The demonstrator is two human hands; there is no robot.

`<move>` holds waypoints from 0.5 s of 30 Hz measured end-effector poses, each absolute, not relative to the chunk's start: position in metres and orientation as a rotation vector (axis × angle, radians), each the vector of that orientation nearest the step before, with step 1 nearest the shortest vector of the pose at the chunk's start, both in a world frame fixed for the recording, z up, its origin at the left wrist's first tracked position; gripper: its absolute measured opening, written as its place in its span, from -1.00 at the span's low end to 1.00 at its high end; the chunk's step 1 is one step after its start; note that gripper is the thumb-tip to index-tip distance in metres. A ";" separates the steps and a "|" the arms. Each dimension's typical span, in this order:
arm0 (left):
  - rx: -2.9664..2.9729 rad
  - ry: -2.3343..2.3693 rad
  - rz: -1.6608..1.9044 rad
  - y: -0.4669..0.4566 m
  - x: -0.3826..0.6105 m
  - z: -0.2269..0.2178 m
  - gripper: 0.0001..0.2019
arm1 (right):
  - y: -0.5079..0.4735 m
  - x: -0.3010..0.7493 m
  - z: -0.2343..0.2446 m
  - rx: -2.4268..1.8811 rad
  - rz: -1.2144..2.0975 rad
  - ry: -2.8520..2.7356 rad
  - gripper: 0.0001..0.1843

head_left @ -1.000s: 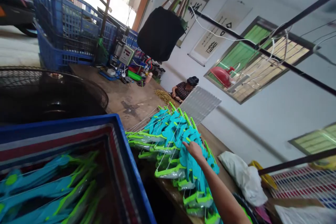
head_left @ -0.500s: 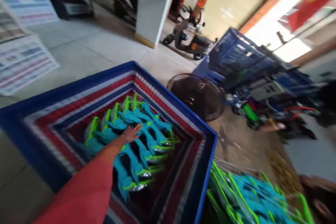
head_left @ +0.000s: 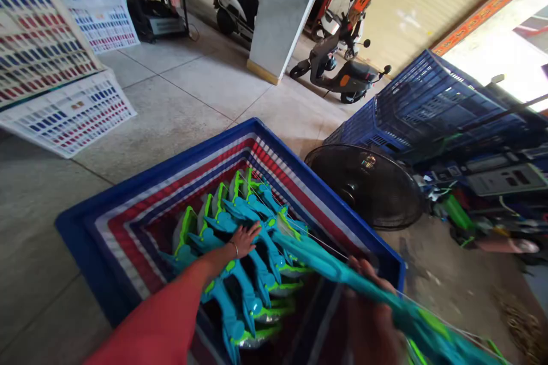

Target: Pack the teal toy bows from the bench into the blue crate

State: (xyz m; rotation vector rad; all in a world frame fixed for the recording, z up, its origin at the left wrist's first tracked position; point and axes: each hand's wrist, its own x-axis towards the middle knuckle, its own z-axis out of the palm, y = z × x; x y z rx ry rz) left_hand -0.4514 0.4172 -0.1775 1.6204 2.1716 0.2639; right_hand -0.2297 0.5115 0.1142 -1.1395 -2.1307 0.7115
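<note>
Left hand [head_left: 245, 239] lies spread on teal pieces [head_left: 226, 305] in a blue crate [head_left: 158, 169]; right hand [head_left: 377, 305] grips a long teal piece [head_left: 314, 256].

Left sleeve [head_left: 149, 319]: coral red, one even tone, lying between seven and eight o'clock from the view's centre; broad at the bottom edge, narrowing toward one o'clock
Cuff [head_left: 194, 282]: same coral red, ending partway along the arm; stitching too soft to tell
Left forearm [head_left: 212, 268]: bare between cuff and wrist, tapering
Bracelet [head_left: 234, 248]: a single thin, pale, shiny band around the left wrist; material unclear
Left hand [head_left: 245, 240]: bare, near seven o'clock, fingers slender; nails too small to make out
Right hand [head_left: 373, 302]: bare, between four and five o'clock, larger in view, smeared by blur
Right wrist: lost in blur
</note>
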 end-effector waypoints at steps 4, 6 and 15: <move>1.635 2.142 0.299 0.411 -0.447 -0.191 -0.30 | 0.480 -0.305 0.087 -1.258 1.199 -1.594 -0.58; 1.644 2.122 0.329 0.406 -0.445 -0.197 -0.31 | 0.470 -0.347 0.061 -1.282 1.461 -1.200 -0.59; 1.734 2.029 0.232 0.388 -0.453 -0.195 -0.47 | 0.537 -0.468 -0.096 -1.325 1.692 -0.641 -0.57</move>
